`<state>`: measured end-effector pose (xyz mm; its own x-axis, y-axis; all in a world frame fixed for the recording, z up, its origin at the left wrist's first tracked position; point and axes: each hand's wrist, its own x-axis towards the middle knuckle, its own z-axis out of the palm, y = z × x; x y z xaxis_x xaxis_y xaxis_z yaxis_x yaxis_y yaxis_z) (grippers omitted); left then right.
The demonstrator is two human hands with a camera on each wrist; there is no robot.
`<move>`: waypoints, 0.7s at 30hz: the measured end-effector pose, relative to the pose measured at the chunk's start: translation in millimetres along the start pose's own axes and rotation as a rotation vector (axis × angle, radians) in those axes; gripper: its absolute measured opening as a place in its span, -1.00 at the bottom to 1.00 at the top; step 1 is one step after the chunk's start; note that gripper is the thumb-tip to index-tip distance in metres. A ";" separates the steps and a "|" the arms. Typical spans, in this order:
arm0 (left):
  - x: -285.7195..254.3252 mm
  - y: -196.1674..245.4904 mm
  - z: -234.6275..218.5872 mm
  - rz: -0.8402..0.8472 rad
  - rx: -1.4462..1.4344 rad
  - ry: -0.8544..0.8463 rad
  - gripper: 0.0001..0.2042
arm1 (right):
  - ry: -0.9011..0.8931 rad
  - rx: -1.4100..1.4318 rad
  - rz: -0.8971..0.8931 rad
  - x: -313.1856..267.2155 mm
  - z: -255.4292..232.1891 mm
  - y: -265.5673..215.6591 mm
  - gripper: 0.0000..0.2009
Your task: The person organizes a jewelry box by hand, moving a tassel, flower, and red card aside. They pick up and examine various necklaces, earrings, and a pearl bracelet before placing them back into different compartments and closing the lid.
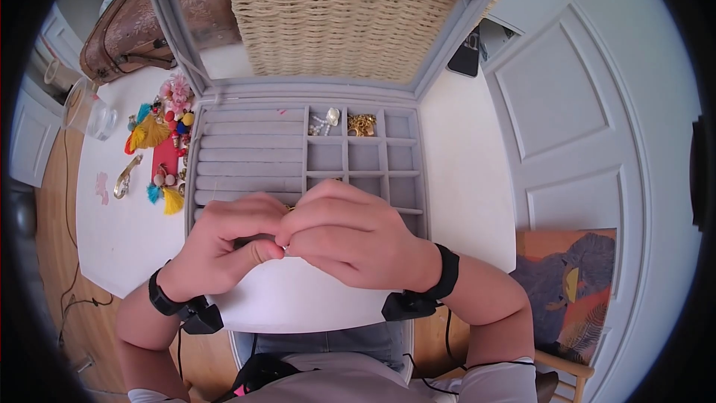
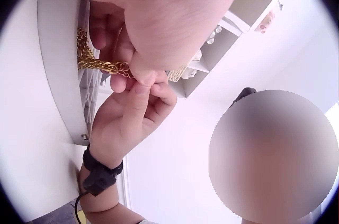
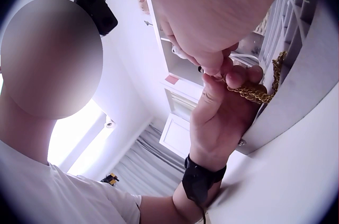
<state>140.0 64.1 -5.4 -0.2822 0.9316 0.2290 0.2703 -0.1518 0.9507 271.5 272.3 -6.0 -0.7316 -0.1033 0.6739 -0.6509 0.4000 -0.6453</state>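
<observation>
left wrist: pinching gold chain with left hand and right hand, tip to tip; fine work, needing steadiness.

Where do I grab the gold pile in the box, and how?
Come from straight above and pinch the top of the gold pile with your fingertips. It's heaped in a little square with walls around it, so sideways looks hard. The box's open lid stands behind, so reach over from the front.
</observation>
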 end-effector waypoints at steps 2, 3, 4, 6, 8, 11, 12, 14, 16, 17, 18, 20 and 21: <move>-0.2 0.3 1.1 -0.007 -0.008 0.007 -0.83 | 0.013 0.000 -0.011 0.8 1.7 -0.3 -0.83; 0.1 0.9 1.2 -0.012 -0.015 0.019 -0.83 | 0.015 -0.002 -0.010 0.6 2.2 0.0 -0.83; 0.3 1.8 0.6 -0.012 -0.014 0.017 -0.83 | 0.017 -0.006 -0.016 0.2 3.1 0.3 -0.83; 0.0 3.9 -0.6 -0.037 0.010 -0.002 -0.85 | 0.021 -0.008 -0.021 -0.7 3.5 1.5 -0.83; 0.1 3.8 -0.3 -0.033 0.013 0.007 -0.86 | 0.007 -0.041 -0.045 -1.3 2.6 3.1 -0.74; 0.4 5.4 0.4 -0.032 0.011 0.025 -0.87 | 0.010 -0.046 -0.047 -0.4 3.1 2.1 -0.73; 0.5 5.9 0.5 -0.036 0.006 0.030 -0.87 | 0.010 -0.045 -0.048 0.1 3.4 1.5 -0.73; 0.1 3.6 -3.2 -0.010 0.018 0.000 -0.87 | 0.010 -0.019 -0.036 0.7 3.9 0.6 -0.79; -2.7 3.0 -4.2 0.016 0.031 -0.033 -0.86 | 0.012 -0.012 -0.026 -0.7 3.8 1.9 -0.77; -6.8 4.3 -1.8 -0.107 -0.124 -0.003 -0.84 | 0.012 -0.006 -0.017 -1.2 3.5 2.2 -0.74; -9.2 5.1 -0.2 -0.231 -0.279 0.029 -0.82 | 0.013 -0.006 -0.017 -1.3 3.3 1.9 -0.74; -9.1 2.0 1.6 -0.200 -0.282 0.034 -0.80 | 0.041 -0.037 0.016 -1.0 2.4 1.4 -0.72; -9.1 0.9 2.0 -0.171 -0.286 0.040 -0.78 | 0.041 -0.037 0.016 -1.5 2.6 0.8 -0.72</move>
<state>144.6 56.1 -7.0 -0.3385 0.9388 0.0638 -0.0515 -0.0862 0.9949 271.6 270.4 -8.4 -0.7322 -0.0593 0.6786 -0.6307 0.4352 -0.6425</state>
